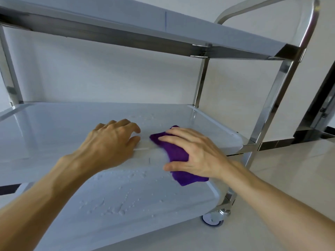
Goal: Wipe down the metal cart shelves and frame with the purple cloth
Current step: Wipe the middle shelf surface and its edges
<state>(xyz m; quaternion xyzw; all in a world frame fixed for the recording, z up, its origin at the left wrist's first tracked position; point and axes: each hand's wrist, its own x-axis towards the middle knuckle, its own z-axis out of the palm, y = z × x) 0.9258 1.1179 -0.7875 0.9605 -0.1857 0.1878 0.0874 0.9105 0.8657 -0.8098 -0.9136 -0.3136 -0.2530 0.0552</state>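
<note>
While water droplets bead on the lowest steel shelf [117,201] nearest the camera, both hands work at the front lip of the middle steel shelf [54,127] above it. At that lip the right hand [195,153] presses the crumpled purple cloth [176,154], fingers spread over the top and thumb curled against its near side, one corner of the cloth hanging over the lip. Just beside it, apart from the cloth, the left hand [110,142] rests on the same lip with bent fingers, holding nothing. Behind the hands the shelf runs bare to its raised back rim and right wall. Farther up, the top shelf [181,33] overhangs; polished steel uprights [272,98] and a caster wheel [212,219] bound the right end, beside pale floor [281,187].
</note>
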